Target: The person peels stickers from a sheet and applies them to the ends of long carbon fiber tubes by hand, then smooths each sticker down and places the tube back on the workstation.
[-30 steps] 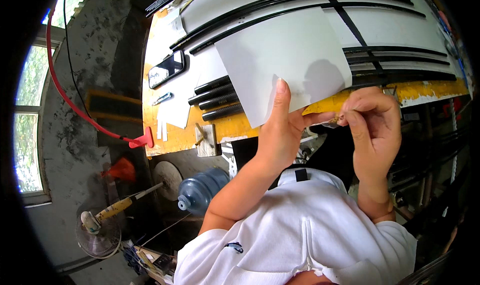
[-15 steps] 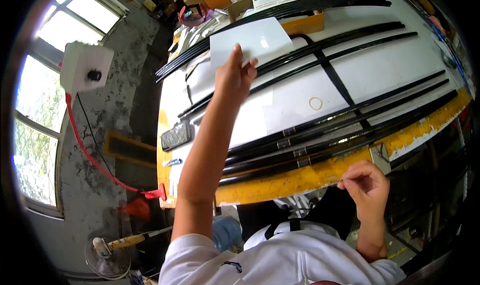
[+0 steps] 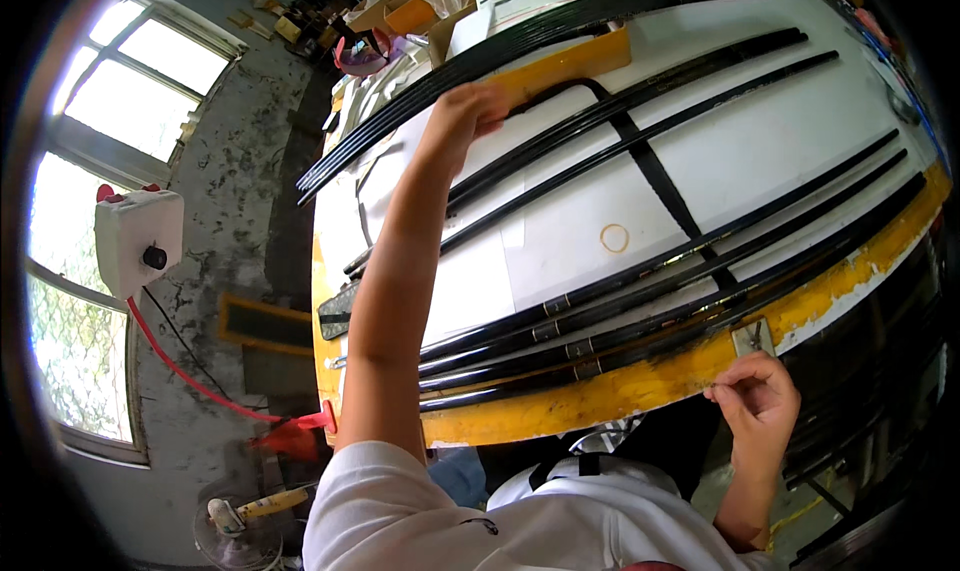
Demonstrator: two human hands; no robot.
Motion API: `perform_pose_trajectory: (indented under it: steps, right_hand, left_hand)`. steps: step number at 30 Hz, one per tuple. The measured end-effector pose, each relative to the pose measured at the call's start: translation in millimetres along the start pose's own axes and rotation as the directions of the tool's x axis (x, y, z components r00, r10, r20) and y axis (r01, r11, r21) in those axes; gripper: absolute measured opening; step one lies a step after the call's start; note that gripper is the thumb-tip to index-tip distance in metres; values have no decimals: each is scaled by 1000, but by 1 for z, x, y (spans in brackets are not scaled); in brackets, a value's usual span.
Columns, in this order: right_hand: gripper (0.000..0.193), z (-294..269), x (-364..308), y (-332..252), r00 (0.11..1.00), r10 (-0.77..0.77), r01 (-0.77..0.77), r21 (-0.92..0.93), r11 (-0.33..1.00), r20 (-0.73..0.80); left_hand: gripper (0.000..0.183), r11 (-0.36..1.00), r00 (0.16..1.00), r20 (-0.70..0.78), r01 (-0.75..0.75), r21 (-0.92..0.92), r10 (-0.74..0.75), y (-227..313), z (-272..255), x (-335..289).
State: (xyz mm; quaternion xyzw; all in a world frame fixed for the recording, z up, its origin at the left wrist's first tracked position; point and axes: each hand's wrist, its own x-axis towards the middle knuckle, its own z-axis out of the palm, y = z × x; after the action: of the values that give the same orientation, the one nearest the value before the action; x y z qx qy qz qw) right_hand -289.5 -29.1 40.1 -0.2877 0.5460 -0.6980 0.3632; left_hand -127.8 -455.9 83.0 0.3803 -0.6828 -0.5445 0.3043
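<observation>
My left hand [image 3: 468, 109], smeared by motion, reaches over the table beside the far bundle of long black rods [image 3: 560, 36]. Its fingers are too blurred to read. My right hand [image 3: 758, 401] is at the table's near edge, thumb and fingertips pinched together; anything between them is too small to make out. Close to it, a small metal plate [image 3: 752, 339] sits on the yellow edge. More black rods [image 3: 650, 99] lie across the middle, and several others [image 3: 560, 299] with light bands run along the near side.
Under the middle rods lies a black strap [image 3: 655, 176], with a tan ring [image 3: 614, 238] nearby. My left forearm partly covers a phone [image 3: 338, 313]. An orange-yellow box [image 3: 570, 66] stands behind. A white device on a red arm [image 3: 140, 241] hangs at left.
The white sheet by my left hand is gone from over the rods, and a white piece now shows behind them. The left hand has moved slightly farther away. My right hand stays pinched.
</observation>
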Motion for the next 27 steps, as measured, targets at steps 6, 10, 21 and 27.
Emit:
perform_pose_trajectory:
  steps: [6, 10, 21, 27]
  right_hand:
    - [16, 3, 3, 6, 991, -118, 120, -33, 992, 57]
    - [18, 10, -2, 5, 991, -96, 92, 56, 994, 91]
    - [25, 13, -42, -3, 996, -82, 80, 30, 996, 47]
    - [32, -3, -61, -1, 999, -23, 25, 52, 998, -29]
  left_hand:
    - [22, 748, 989, 124, -143, 649, 81, -23, -4, -140]
    - [31, 485, 982, 156, -84, 870, -109, -39, 1, -203]
    - [25, 540, 917, 398, -340, 770, 9, -75, 35, -211]
    - [25, 525, 946, 325, -273, 806, -9, -52, 52, -220]
